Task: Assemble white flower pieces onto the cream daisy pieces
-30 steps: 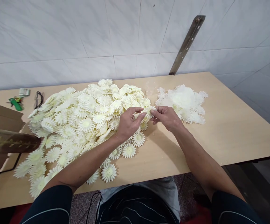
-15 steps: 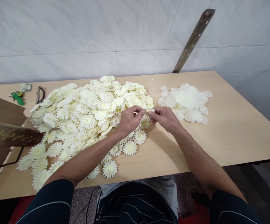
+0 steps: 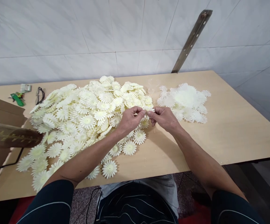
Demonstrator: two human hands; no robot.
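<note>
My left hand (image 3: 132, 119) and my right hand (image 3: 164, 119) meet fingertip to fingertip over the right edge of a big heap of pale cream artificial flower heads (image 3: 88, 121). Both are closed in a pinch on a small cream artificial flower head (image 3: 151, 109), mostly hidden by the fingers. The heap's flowers are flat and many-petalled, with yellowish centres. Just beyond my right hand lies a smaller pile of whiter, thinner flower pieces (image 3: 186, 99).
A clear plastic cup (image 3: 153, 83) sits behind the hands. Green-handled snips (image 3: 17, 99) and dark-framed glasses (image 3: 40, 95) lie at the back left. A brown bottle (image 3: 13, 135) and a cardboard box (image 3: 2, 112) flank the heap. A metal bracket (image 3: 192, 42) rises against the wall.
The hands stay nearly in place, their fingertips drawing slightly closer together around the flower head. The view shifts a little.
</note>
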